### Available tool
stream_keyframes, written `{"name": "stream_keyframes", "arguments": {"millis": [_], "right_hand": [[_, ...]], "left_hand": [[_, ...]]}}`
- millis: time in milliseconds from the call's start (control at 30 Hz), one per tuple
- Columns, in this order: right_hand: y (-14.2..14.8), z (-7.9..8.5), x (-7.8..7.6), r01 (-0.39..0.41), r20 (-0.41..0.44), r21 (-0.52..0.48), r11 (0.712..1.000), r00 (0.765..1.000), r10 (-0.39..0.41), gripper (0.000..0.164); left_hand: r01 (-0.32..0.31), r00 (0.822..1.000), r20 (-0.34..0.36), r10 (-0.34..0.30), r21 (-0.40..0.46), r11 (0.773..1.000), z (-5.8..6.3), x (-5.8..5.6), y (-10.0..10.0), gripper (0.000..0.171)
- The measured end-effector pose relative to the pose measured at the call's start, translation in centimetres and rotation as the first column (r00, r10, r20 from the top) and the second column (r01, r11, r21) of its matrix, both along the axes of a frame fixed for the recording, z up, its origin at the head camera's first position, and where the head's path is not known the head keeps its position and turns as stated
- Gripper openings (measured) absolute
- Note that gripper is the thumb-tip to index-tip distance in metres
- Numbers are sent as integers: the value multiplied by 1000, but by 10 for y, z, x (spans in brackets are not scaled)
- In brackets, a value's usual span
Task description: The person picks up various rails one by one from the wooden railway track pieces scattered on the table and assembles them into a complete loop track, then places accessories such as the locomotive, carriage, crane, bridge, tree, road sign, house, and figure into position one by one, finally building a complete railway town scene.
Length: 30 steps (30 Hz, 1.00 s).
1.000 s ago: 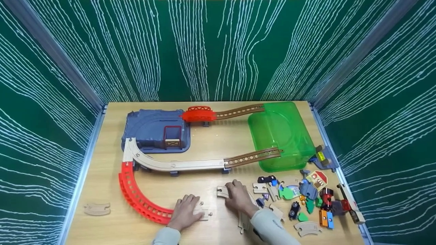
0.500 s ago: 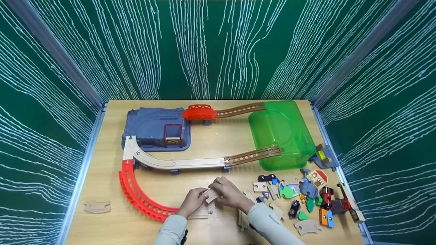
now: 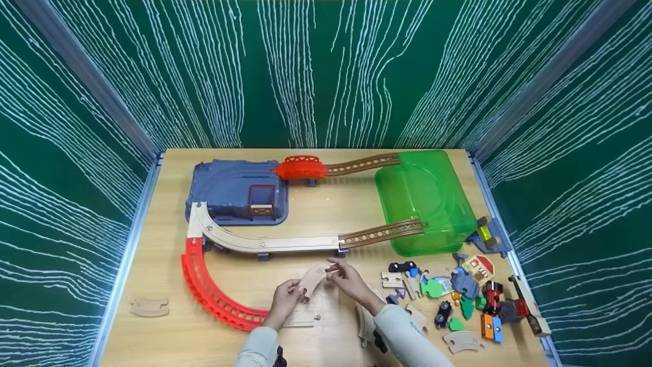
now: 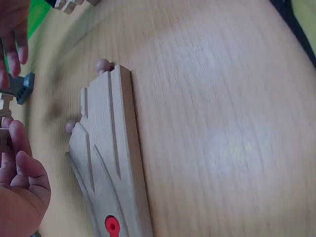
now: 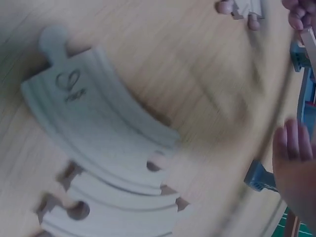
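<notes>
At lower centre, our right hand point(image 3: 351, 283) now straightens its fingers, apparently leaving our left hand point(image 3: 286, 300) pinching the curved wooden track point(image 3: 311, 279).

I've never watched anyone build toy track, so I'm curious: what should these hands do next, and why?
Probably lower the curved wooden piece, held in the left hand, toward the forked wooden track: that track's two pegs stick out unjoined.
</notes>
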State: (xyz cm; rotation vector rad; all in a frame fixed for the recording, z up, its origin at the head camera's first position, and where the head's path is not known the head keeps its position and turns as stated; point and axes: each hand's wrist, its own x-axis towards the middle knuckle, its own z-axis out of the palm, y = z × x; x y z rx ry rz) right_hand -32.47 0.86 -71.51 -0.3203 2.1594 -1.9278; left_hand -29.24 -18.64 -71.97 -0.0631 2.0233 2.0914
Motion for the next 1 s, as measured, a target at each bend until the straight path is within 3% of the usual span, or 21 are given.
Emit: {"name": "stream_keyframes", "arguments": {"millis": [33,133,167,267,367,400,600,800,1000], "right_hand": [[-1,1,0,-32,36,-47,998,999,34,41],[-4,10,-1,-92,120,-184,979,986,115,43],[-5,13,-1,-103,133,-212,972,982,134,43],[-7,19,-3,-117,156,-266,957,974,163,43],[-9,27,-3,-118,163,-263,958,973,164,40],[-10,28,-3,-114,162,-254,960,974,159,39],[-16,38,-4,-82,126,-186,979,986,107,32],[-21,39,-5,-4,129,-114,993,991,19,28],[-23,39,-6,17,168,-81,997,986,-3,30]], "left_hand": [[5,1000,-19,-5,19,1000,-7,-1,-2,22],[72,986,-156,-56,101,992,-74,-11,-9,21],[89,986,-150,-74,94,992,-81,-12,-11,21],[137,989,-69,-133,58,989,-73,-11,-12,26],[160,978,140,-156,-19,987,-11,1,-8,30],[175,971,164,-172,-6,985,-1,3,-7,30],[236,945,201,-259,130,963,29,10,-1,36],[257,936,204,-285,153,954,39,12,5,44],[280,937,183,-298,118,953,30,9,7,35]]}}
